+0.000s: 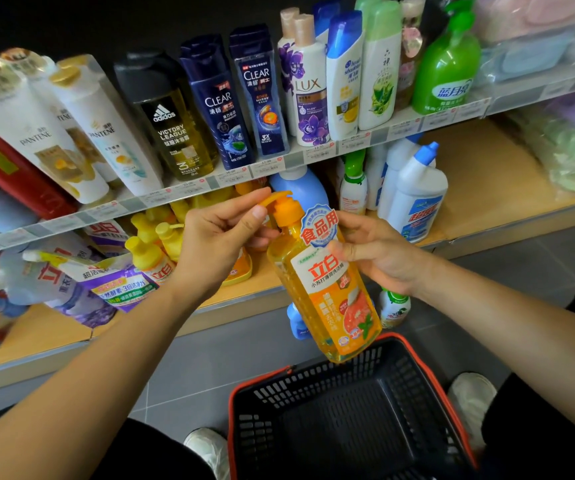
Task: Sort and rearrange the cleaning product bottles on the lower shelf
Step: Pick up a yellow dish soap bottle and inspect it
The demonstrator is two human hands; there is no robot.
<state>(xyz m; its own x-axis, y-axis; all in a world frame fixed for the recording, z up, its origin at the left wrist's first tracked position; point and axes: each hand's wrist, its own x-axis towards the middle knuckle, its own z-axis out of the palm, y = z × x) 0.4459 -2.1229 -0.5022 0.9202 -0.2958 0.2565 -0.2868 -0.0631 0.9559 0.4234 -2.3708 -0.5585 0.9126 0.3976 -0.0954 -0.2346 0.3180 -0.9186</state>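
Note:
An orange dish-soap pump bottle [327, 292] is held in the air in front of the lower shelf [254, 289], tilted with its base toward the basket. My right hand [379, 254] grips its upper body from the right. My left hand [223, 233] pinches the orange pump head at the bottle's top. On the lower shelf stand several yellow pump bottles [151, 251] at the left, a blue bottle [299, 188] behind the held one, and white bottles with blue caps [417, 199] at the right.
A black basket with a red rim [348, 410] sits on the grey floor below the bottle. Purple refill pouches [106, 282] lie on the shelf at the left. Shampoo bottles [216, 102] fill the upper shelf. My white shoes flank the basket.

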